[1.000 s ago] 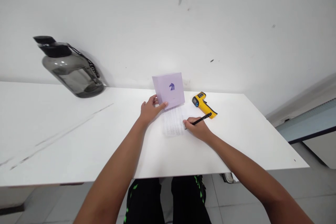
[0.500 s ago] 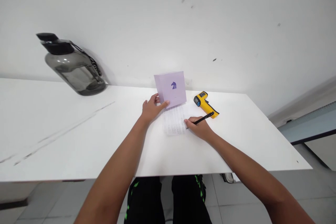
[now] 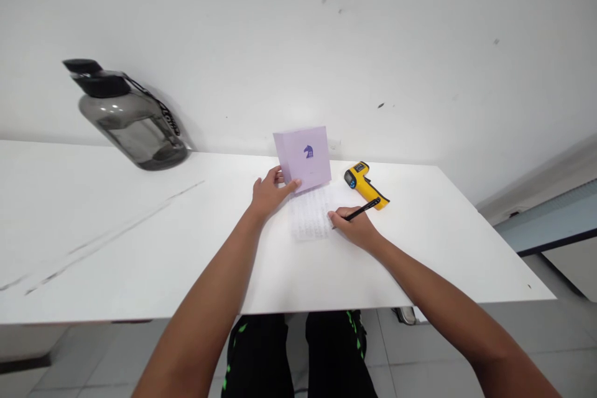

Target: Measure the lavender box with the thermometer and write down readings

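My left hand (image 3: 273, 191) grips the lower left edge of a light purple notebook cover (image 3: 305, 165) marked with a dark purple horse-head emblem. The cover is raised at a slant, and below it a white page (image 3: 310, 217) with rows of faint writing lies on the table. Between the fingers of my right hand (image 3: 352, 224) is a black pen (image 3: 361, 209), its tip at the page's right edge. A yellow and black infrared thermometer (image 3: 366, 185) rests just beyond my right hand.
The white table (image 3: 116, 249) runs along a white wall (image 3: 261, 31). Toward the back left stands a large grey see-through bottle (image 3: 135, 124) with a black lid and strap. My legs in black trousers (image 3: 261, 354) are under the table's front edge.
The pen and my right hand have shifted very slightly to the right. My left hand and the notebook cover hold nearly the same place.
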A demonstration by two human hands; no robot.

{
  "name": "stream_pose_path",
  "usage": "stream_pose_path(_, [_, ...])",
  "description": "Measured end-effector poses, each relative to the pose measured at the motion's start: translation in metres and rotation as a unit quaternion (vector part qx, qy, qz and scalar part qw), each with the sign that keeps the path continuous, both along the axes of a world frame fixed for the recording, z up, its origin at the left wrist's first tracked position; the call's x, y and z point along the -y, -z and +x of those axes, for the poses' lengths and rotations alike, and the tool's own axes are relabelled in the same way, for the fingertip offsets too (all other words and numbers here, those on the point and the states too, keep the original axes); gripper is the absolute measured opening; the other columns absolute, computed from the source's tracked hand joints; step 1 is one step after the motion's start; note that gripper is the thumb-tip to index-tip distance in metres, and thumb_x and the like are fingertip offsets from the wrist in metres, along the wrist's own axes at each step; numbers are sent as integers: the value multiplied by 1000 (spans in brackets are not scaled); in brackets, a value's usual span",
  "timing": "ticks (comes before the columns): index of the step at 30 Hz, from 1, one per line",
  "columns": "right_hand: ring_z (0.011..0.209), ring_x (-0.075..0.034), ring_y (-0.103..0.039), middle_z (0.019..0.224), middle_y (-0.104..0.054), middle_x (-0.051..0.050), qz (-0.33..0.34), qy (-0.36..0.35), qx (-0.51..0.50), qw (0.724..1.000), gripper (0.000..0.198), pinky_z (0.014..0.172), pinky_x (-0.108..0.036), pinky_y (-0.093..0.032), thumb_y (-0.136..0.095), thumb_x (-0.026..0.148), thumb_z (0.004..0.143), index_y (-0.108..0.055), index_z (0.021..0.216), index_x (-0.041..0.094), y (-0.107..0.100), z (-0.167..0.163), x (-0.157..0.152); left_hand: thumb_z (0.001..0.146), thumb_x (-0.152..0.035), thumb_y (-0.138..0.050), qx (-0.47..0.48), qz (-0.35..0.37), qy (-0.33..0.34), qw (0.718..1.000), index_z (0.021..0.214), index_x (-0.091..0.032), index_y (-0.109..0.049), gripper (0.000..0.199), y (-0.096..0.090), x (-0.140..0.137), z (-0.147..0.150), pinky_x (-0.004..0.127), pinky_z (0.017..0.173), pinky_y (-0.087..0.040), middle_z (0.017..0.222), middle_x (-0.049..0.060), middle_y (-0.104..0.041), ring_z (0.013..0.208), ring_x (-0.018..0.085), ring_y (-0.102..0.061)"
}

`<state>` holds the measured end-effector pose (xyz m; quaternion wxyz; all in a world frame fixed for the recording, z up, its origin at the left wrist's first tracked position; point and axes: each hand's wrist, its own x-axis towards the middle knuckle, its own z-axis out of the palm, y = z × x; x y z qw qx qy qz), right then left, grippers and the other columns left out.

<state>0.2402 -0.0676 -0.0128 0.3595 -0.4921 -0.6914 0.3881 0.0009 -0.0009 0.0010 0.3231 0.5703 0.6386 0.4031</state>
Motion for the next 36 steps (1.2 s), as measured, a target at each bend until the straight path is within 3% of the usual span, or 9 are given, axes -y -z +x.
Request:
stream_pose_path(13, [53,-11,-33,52,-37,4,24,-11,12,1000,46,53,-28,-29,-54,48,87,-35,54,22,2,2,2,72,-56,-77,-7,-1,-2,1000,135,-28,-56,73,-2,0,2,46,124,-23,123,5,-73,123,25,-64])
stream_pose_path(17, [55,-14,-44,54,-45,2,94,88,38,991,46,56,-29,-36,-52,48,91,-42,54,22,0,3,4,71,-57,-77,-2,-3,0,1000,135,-29,-56,72,-1,0,1,46,124,-20,124,5,-72,125,25,-64])
stream_pose_path(20, [73,-19,-60,77,-64,-4,187,115,79,972,28,68,-30,-47,-56,44,92,-63,76,22,3,3,1,71,-59,-77,-2,-1,0,1000,134,-29,-56,73,0,0,1,46,125,-18,124,5,-72,124,25,-64])
stream_pose_path(24, [81,-20,-65,105,-66,-10,232,95,143,958,23,71,-31,-52,-50,30,95,-67,107,21,13,5,-8,70,-60,-76,-2,3,0,1000,134,-30,-56,74,0,-1,0,46,125,-17,123,5,-73,125,26,-64])
stream_pose_path(27, [86,-21,-66,108,-66,-11,216,104,190,952,31,71,-32,-53,-44,19,94,-65,116,20,21,6,-13,70,-59,-76,-3,1,-2,1000,134,-30,-56,74,0,-1,0,46,125,-16,123,5,-73,125,26,-64])
stream_pose_path(32, [86,-21,-66,107,-69,-10,210,97,244,942,37,70,-31,-51,-39,21,97,-67,122,20,24,6,-13,70,-58,-76,-4,2,-3,1000,133,-29,-56,72,-1,0,1,47,125,-16,123,6,-73,124,26,-64])
stream_pose_path(36, [94,-25,-62,108,-67,-13,238,173,288,911,38,76,-35,-47,-43,29,98,-67,126,20,10,16,-18,70,-58,-77,-4,3,-3,1000,132,-29,-57,71,-1,0,1,47,125,-16,122,6,-74,124,26,-64])
